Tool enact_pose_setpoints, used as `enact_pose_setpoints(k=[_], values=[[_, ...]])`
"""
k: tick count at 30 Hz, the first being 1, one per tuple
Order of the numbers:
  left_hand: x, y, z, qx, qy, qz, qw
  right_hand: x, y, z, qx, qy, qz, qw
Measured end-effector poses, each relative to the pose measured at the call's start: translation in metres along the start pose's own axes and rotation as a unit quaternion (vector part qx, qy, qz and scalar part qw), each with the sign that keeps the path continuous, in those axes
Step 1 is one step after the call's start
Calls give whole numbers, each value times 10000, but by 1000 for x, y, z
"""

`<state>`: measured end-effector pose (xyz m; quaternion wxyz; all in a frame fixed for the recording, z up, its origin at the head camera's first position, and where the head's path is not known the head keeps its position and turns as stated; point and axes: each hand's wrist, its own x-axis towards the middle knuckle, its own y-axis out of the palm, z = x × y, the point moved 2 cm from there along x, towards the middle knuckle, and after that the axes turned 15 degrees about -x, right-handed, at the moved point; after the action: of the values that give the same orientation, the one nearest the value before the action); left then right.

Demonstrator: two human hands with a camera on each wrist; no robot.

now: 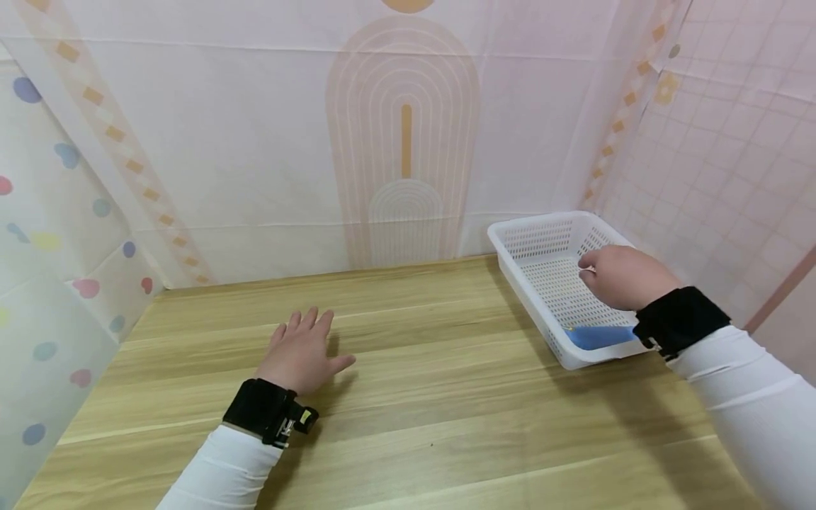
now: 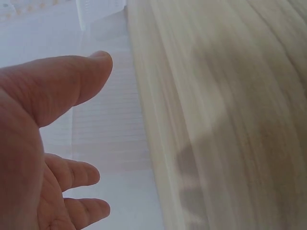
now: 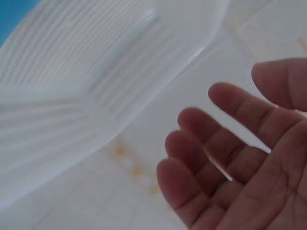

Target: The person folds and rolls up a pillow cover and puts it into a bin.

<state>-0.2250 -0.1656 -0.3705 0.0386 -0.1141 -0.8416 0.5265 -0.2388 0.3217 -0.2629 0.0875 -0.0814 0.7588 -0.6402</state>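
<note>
A white plastic basket (image 1: 529, 294) with slotted walls stands at the back right of the table. Inside it, at the near end, lies something flat and blue (image 1: 599, 337) with a bit of yellow at its edge; my right forearm partly covers that end. Over the basket is my right hand (image 1: 627, 276), its fingers loosely bent with nothing in them, as the right wrist view also shows. My left hand (image 1: 299, 358) hovers low over the table at the left of centre, fingers spread and holding nothing.
The wood-grain table (image 1: 414, 425) ends against a white patterned sheet (image 1: 268, 156) at the back. A dotted sheet (image 1: 64, 212) hangs at the left and a grid-patterned one (image 1: 739, 177) rises close beside the basket at the right.
</note>
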Motion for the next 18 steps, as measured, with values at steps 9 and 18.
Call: enact_pose_setpoints(k=[9, 18], values=[[3, -3, -6, -73, -19, 3, 10000, 9, -13, 43, 253, 125, -693, 9972], [4, -3, -16, -106, 57, -35, 9999, 14, -14, 93, 686, 215, -1005, 9923]])
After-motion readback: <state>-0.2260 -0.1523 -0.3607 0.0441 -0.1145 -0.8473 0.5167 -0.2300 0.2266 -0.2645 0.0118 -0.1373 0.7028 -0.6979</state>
